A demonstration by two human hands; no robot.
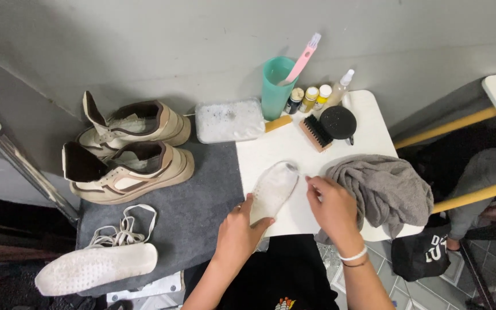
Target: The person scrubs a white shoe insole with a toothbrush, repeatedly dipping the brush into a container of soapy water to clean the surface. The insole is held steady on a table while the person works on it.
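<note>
My left hand [237, 229] grips the near end of a white shoe insole [273, 188] that lies on the white table [368, 123]. My right hand [331, 204] is closed on a small brush, mostly hidden, whose tip touches the insole's far end. A second white insole [96, 267] lies on the grey mat [202, 195] at the near left, beside loose white laces [123, 228]. A pair of beige and brown sneakers [127, 152] stands at the mat's far left.
A grey towel [386, 189] lies crumpled right of my right hand. Along the wall stand a teal cup [275, 89] with a pink toothbrush [302, 58], small bottles [311, 97], a wooden brush [317, 133], a black round lid [338, 121] and a soapy container [229, 119].
</note>
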